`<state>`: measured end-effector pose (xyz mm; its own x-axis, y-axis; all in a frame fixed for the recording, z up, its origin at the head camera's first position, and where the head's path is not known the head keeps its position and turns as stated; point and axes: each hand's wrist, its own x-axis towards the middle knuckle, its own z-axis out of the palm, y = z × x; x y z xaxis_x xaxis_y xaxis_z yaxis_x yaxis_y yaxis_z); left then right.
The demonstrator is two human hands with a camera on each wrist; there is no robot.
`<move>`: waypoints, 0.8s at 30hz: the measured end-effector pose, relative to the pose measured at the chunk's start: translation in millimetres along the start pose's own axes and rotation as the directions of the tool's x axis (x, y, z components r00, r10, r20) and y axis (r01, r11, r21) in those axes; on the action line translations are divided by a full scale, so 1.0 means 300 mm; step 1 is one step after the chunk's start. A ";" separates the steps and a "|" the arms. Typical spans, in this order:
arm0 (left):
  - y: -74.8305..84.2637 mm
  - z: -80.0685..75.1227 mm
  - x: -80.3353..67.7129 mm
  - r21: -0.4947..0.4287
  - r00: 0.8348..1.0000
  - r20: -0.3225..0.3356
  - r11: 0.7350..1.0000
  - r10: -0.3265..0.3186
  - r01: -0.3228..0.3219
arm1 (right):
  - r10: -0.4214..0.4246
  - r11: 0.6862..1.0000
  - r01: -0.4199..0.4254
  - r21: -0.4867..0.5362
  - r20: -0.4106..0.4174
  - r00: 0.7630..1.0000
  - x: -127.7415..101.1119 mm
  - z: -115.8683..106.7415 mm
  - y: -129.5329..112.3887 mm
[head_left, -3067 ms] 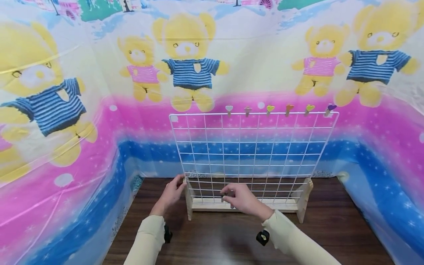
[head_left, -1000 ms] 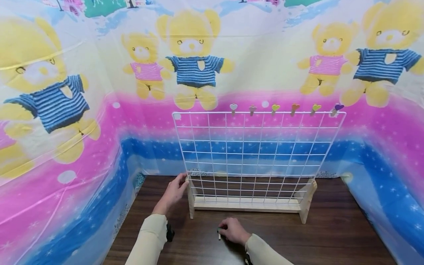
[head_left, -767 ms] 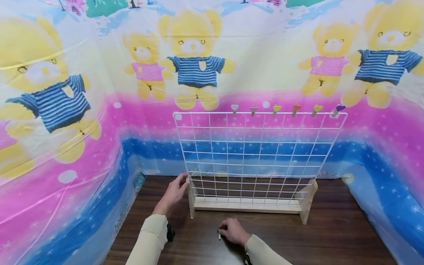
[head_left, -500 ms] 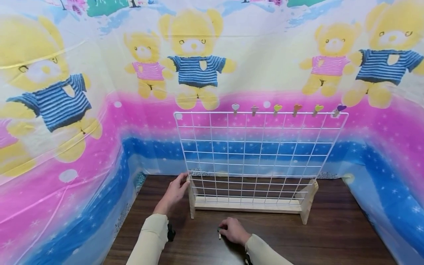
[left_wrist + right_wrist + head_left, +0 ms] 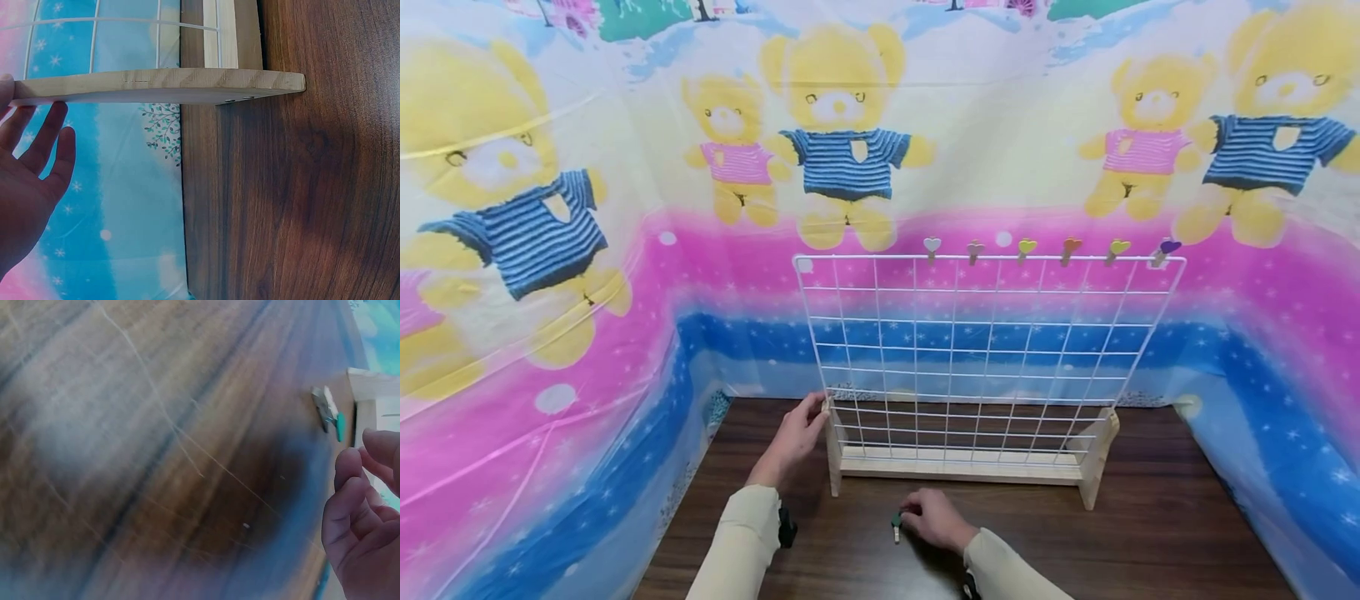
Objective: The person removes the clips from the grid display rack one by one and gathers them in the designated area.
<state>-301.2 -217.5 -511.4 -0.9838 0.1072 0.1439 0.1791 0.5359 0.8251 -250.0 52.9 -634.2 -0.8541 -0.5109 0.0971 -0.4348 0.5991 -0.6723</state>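
A white wire grid stands upright in a wooden base on a dark wooden table. Several heart-topped clips sit along its top wire. My left hand rests with straight fingers against the stand's left wooden foot; the left wrist view shows that hand flat beside it. In front of the stand a small green clip lies on the table. My right hand sits just right of it. In the right wrist view the clip lies apart from the loosely curled fingers.
A bright plastic sheet printed with teddy bears walls in the table at the back and both sides. The sheet's blue lower band reaches the table's left edge. Bare table lies right of the right hand.
The right hand came down from the grid's lower rows to the table with the green clip. In the last half second its fingers drew slightly right, off the clip. The left hand stayed put.
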 end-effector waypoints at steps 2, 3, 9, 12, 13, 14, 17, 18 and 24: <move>-0.003 -0.003 -0.001 0.002 1.000 -0.002 1.000 0.005 -0.005 | -0.013 1.000 0.013 0.010 0.001 1.000 0.002 -0.012 -0.006; -0.003 -0.003 -0.002 0.003 1.000 0.000 1.000 0.003 -0.003 | -0.023 1.000 0.023 0.013 0.000 1.000 0.003 -0.019 -0.011; -0.001 -0.006 -0.004 -0.002 1.000 0.013 1.000 -0.003 0.003 | -0.024 1.000 0.024 0.007 0.022 0.999 0.010 -0.058 -0.027; 0.003 -0.006 -0.002 -0.002 1.000 0.006 1.000 -0.006 0.006 | -0.021 1.000 0.021 0.002 0.037 0.999 0.014 -0.091 -0.040; 0.003 -0.007 -0.001 -0.002 1.000 0.003 1.000 -0.008 0.008 | -0.025 1.000 0.025 -0.002 0.039 0.999 0.015 -0.104 -0.046; 0.003 -0.007 -0.001 -0.001 1.000 0.001 1.000 -0.009 0.009 | -0.032 0.999 0.032 -0.009 0.041 0.999 0.017 -0.117 -0.052; 0.004 -0.007 0.000 0.001 1.000 0.003 1.000 -0.011 0.011 | -0.067 0.997 0.069 -0.044 0.035 0.997 0.020 -0.164 -0.078; 0.004 -0.007 0.000 0.001 1.000 0.006 1.000 -0.011 0.011 | -0.088 0.994 0.090 -0.064 0.029 0.996 0.022 -0.181 -0.088; 0.005 -0.005 -0.003 0.001 1.000 0.017 1.000 -0.017 0.017 | -0.165 0.969 0.160 -0.190 -0.009 0.986 0.031 -0.303 -0.164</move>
<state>-300.3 -218.1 -509.6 -0.9863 0.1124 0.1205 0.1623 0.5384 0.8269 -262.5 74.7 -533.4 -0.7734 -0.5969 0.2134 -0.6122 0.6158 -0.4960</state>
